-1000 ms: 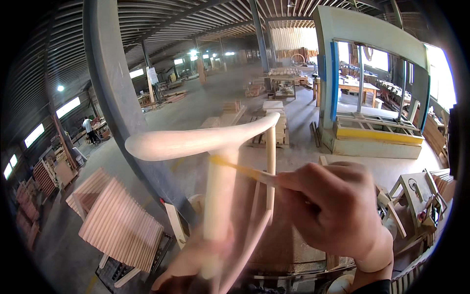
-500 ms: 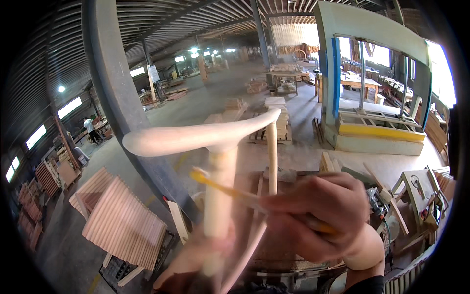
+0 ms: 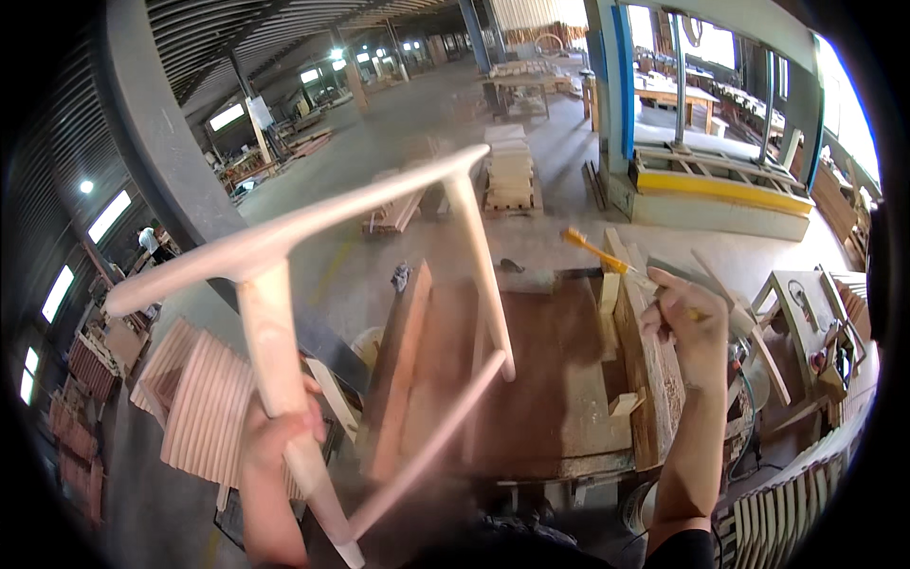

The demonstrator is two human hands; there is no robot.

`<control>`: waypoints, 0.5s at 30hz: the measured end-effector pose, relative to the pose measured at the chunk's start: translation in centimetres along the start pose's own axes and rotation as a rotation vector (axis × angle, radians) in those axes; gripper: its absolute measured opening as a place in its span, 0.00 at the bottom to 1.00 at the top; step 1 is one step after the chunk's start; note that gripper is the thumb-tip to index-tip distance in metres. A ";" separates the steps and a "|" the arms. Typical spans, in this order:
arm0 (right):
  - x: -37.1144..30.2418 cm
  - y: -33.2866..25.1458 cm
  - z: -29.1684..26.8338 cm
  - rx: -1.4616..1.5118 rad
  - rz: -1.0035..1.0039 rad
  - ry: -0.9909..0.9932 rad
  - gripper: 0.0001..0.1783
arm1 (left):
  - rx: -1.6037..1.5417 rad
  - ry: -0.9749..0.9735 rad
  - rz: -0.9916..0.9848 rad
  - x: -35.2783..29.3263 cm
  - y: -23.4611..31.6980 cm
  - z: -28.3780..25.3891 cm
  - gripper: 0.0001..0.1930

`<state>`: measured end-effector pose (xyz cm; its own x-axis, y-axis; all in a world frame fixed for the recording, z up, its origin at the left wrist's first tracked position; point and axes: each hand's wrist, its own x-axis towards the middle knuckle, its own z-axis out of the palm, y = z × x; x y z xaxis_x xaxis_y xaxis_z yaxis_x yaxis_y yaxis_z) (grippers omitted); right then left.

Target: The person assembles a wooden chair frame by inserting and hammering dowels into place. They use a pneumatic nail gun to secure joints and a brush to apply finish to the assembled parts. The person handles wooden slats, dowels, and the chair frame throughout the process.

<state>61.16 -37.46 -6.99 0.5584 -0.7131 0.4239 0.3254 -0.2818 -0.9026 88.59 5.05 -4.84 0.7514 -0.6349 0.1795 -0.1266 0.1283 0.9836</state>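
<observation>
In my left hand [image 3: 275, 429] is a pale wooden chair frame [image 3: 267, 318], gripped round the lower part of its thick leg. The frame tilts above the bench, with a long curved top rail, a thinner second leg and a slanting stretcher. My right hand [image 3: 690, 308] is raised at the right, its fingers closed on a small yellow brush [image 3: 607, 256]. The brush points up and left, apart from the frame. Below lies a workbench [image 3: 540, 408] with a brown top and raised wooden sides.
Ribbed wooden panels [image 3: 204, 403] are stacked at the left, near a slanting grey post [image 3: 161, 123]. A large press [image 3: 720, 199] stands at the far right. Stacked wood [image 3: 509, 171] lies beyond the bench. A person [image 3: 149, 242] is far off at the left.
The chair frame has swung left and tilted with my left hand. My right hand has moved right and up, taking the brush away from the frame's leg. The view has tipped downward.
</observation>
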 end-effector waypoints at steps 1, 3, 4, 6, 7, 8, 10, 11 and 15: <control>-0.4 2.0 -0.1 0.010 0.005 0.017 0.16 | 0.100 0.077 -0.002 0.3 0.4 -0.1 0.25; -1.3 5.1 -0.3 -0.045 0.085 0.058 0.16 | 0.248 0.193 0.025 0.9 0.7 -0.9 0.25; -1.8 6.4 -0.8 -0.052 0.113 0.094 0.15 | 0.269 0.233 0.021 1.1 0.8 -1.0 0.25; -3.8 9.8 -2.6 -0.069 0.166 0.173 0.14 | 0.313 0.306 0.018 1.6 1.2 -0.7 0.25; -5.4 13.1 -4.6 -0.185 0.140 0.284 0.12 | 0.332 0.307 0.008 2.0 1.6 -0.3 0.25; -7.4 16.9 -7.2 -0.300 0.113 0.392 0.11 | 0.343 0.299 0.006 2.3 1.7 -0.4 0.26; -12.2 24.2 -12.7 -0.695 0.163 0.545 0.13 | 0.361 0.289 0.006 2.9 1.9 -0.9 0.26; -14.6 27.5 -15.0 -0.792 0.250 0.615 0.14 | 0.376 0.264 0.022 3.4 2.0 -0.9 0.27; -21.4 34.0 -17.7 -1.000 0.477 0.565 0.16 | 0.438 0.182 0.032 6.0 3.2 -0.4 0.26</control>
<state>46.75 -43.18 -48.03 -0.0264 -0.9851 0.1701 -0.6821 -0.1067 -0.7234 92.98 2.00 -0.57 0.8391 -0.4867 0.2429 -0.3835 -0.2127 0.8987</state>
